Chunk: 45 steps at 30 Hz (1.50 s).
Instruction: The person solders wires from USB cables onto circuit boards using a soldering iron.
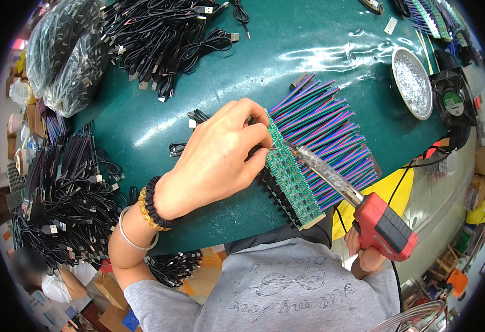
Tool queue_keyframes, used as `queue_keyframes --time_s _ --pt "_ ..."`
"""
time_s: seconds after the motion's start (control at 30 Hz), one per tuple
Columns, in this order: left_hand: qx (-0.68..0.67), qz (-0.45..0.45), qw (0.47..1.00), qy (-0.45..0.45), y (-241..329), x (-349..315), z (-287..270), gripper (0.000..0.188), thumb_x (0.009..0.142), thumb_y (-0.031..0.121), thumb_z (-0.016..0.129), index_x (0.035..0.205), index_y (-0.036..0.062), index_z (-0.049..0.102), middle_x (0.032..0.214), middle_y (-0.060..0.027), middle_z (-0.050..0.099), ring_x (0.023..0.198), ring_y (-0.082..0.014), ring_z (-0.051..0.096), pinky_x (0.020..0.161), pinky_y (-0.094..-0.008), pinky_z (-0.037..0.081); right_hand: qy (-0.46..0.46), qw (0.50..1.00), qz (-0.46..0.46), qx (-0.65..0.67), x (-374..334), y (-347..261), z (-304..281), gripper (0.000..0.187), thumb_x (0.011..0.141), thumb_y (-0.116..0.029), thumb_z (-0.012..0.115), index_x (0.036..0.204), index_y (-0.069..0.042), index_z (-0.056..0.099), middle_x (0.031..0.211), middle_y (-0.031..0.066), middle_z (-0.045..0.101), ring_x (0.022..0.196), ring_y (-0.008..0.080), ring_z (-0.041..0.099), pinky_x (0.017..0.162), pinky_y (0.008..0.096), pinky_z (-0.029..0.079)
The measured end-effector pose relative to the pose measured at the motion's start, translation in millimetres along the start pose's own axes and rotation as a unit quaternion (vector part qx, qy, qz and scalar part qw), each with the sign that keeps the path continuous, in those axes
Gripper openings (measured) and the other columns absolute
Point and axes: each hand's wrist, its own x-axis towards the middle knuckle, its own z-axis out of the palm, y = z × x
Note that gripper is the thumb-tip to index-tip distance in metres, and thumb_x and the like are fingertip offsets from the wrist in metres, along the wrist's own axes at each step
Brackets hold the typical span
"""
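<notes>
My left hand [220, 149] is closed in a pinch at the left edge of a long green circuit board panel [292, 171]. The tip of a thin cable shows at its fingertips; the rest is hidden under the hand. Rows of blue, red, green and black wires [325, 133] fan out from the panel's right side. My right hand [364, 252] is wrapped round the handle of a red and black soldering gun [386, 227]. Its metal tip touches or almost touches the panel beside my left fingertips. Black cable ends line the panel's lower left edge.
Black USB cables lie heaped at the back [159, 39] and left [65, 193] of the green table [215, 72]. Bagged cables [68, 55] sit far left. A shiny-filled bowl [412, 83] and a black fan [454, 102] stand right. Another person [65, 282] is lower left.
</notes>
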Motion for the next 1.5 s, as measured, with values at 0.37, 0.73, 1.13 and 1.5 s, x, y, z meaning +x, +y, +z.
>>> queue_keyframes --time_s 0.37,0.73,1.13,1.5 --pt "0.006 -0.014 1.0 0.006 1 -1 3 0.012 0.072 0.0 0.072 0.081 0.0028 0.064 0.101 -0.0089 0.059 0.082 -0.024 0.059 0.071 -0.0351 0.05 0.044 0.981 -0.032 -0.185 -23 31 -16 0.025 0.05 0.007 0.055 0.068 -0.007 0.065 0.072 0.0056 0.059 0.062 0.0211 0.056 0.055 0.0317 0.04" --pt "0.008 -0.018 1.0 0.01 -1 -1 1 0.011 0.073 0.001 0.071 0.081 0.0028 0.064 0.1 -0.0086 0.059 0.082 -0.0236 0.059 0.07 -0.0348 0.05 0.001 0.977 -0.075 -0.201 -9 31 -17 0.008 0.064 0.001 0.059 0.067 -0.006 0.061 0.068 0.0072 0.059 0.059 0.0214 0.055 0.053 0.0312 0.041" --pt "0.29 0.003 0.933 0.213 -30 10 -34 0.016 0.079 0.013 0.073 0.091 0.0066 0.066 0.093 -0.0081 0.064 0.09 -0.0254 0.059 0.078 -0.0375 0.042 -0.029 0.995 -0.07 0.069 15 11 2 0.084 0.088 -0.065 0.058 0.128 0.007 0.042 0.051 -0.0001 0.043 0.039 0.0118 0.042 0.042 0.0268 0.038" --pt "0.043 -0.082 0.948 0.305 -57 22 -34 0.009 0.09 0.004 0.059 0.092 -0.0008 0.066 0.077 -0.013 0.072 0.064 -0.0213 0.07 0.057 -0.031 0.054 -0.037 0.992 -0.092 0.076 15 16 -2 0.077 0.094 -0.059 0.054 0.13 0.008 0.04 0.051 0.0 0.041 0.04 0.012 0.042 0.042 0.0273 0.038"
